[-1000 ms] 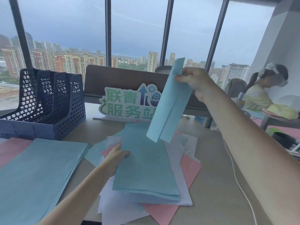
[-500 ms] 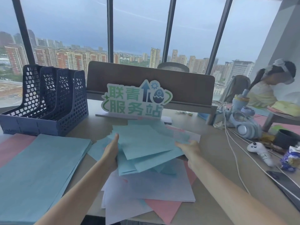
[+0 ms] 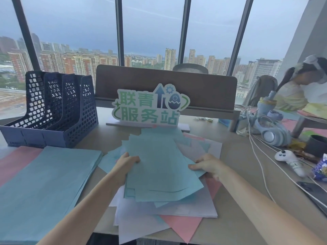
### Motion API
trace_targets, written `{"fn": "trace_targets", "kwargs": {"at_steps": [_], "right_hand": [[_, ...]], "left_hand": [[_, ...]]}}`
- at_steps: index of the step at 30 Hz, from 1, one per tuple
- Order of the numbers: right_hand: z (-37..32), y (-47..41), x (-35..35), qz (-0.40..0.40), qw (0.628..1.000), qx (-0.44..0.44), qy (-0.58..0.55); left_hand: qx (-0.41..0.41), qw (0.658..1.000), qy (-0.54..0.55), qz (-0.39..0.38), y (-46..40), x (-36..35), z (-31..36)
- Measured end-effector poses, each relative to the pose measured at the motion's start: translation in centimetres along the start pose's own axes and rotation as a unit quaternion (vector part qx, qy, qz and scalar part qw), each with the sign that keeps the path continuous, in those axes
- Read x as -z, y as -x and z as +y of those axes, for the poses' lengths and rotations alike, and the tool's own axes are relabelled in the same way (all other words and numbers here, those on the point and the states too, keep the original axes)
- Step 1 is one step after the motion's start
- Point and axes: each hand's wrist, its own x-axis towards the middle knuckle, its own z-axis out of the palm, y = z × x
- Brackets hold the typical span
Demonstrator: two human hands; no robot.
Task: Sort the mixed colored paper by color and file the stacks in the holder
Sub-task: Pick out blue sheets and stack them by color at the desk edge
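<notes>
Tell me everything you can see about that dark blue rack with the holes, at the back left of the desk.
The file holder is dark blue, plastic by the look of it, with tall upright dividers pierced by a grid of square holes and a low solid base. The dividers slope down to the front and split it into several slots; no paper shows in them. It stands upright at the back left of the desk, before the window. The sorted blue stack lies just in front of it. Neither hand touches it.

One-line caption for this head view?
Both hands, left hand and right hand, grip loose blue sheets above the mixed pile.
</notes>
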Motion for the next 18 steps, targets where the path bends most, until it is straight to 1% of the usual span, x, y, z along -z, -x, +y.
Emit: {"fn": "trace_targets", "kwargs": {"at_steps": [3, 7, 8, 9, 10, 11, 12, 13, 15, 17, 18], "right_hand": [[-0.2, 0.2, -0.7, -0.011, 0.999, -0.002, 0.053], [-0.2, 0.8, -1.3, -0.084, 0.994, -0.023, 0.069], [-0.3, 0.8, -1.4, -0.086, 0.992, -0.018, 0.094], [-0.3, 0.7, -1.4, -0.065, 0.988, -0.002, 0.142], [-0.4, 0.5, -1.5, -0.026, 0.980, 0.022, 0.198], [-0.4, 0.0, -1.6, 0.015, 0.971, 0.049, 0.232], [-0.4, -0.5, -1.8, 0.042, 0.969, 0.072, 0.232], [-0.7, -0.7, -1.9, 0.056, 0.975, 0.081, 0.201], [-1.5, -0.5, -2.1, 0.053, 0.989, 0.095, 0.101], [-2.6, -0.1, -2.2, 0.010, 0.993, 0.118, -0.031], [-2.9, -0.1, -2.1, -0.007, 0.986, 0.137, -0.097]], "left_hand": [[0.000, 1.000, -0.008, -0.009, -1.5, 0.2, -0.9], [-0.003, 0.999, -0.014, -0.031, 1.1, -0.7, 0.6], [-0.011, 0.999, -0.016, -0.036, 1.4, -0.9, 0.8], [-0.022, 0.999, -0.019, -0.041, 1.7, -1.0, 1.0], [-0.036, 0.998, -0.022, -0.048, 2.0, -1.2, 1.1], [-0.056, 0.997, -0.029, -0.054, 2.2, -1.2, 1.2], [-0.080, 0.994, -0.035, -0.060, 2.3, -1.2, 1.3], [-0.101, 0.992, -0.035, -0.067, 2.5, -1.3, 1.5], [-0.144, 0.985, -0.025, -0.089, 2.8, -1.4, 2.0], [-0.184, 0.977, -0.015, -0.106, 3.0, -1.8, 2.6], [-0.202, 0.974, -0.011, -0.105, 3.0, -1.9, 3.0]]}}
